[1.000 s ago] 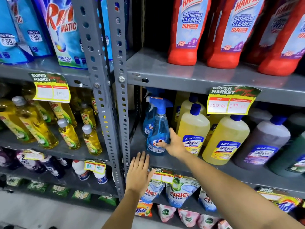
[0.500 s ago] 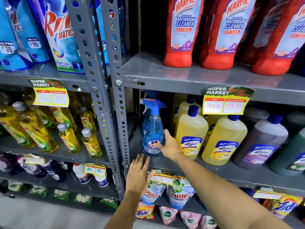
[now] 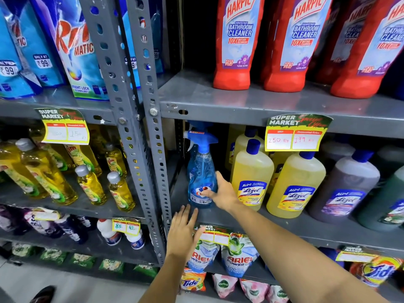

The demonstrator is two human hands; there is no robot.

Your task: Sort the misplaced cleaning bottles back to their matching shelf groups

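The right hand [image 3: 220,192] is wrapping the blue spray bottle [image 3: 201,176], standing at the middle shelf's [image 3: 284,226] left end beside the yellow Lizol bottles [image 3: 251,178]; its fingers are covering part of the label. The left hand [image 3: 182,234] is lying flat and empty against the shelf edge, partly hiding a price tag [image 3: 215,235].
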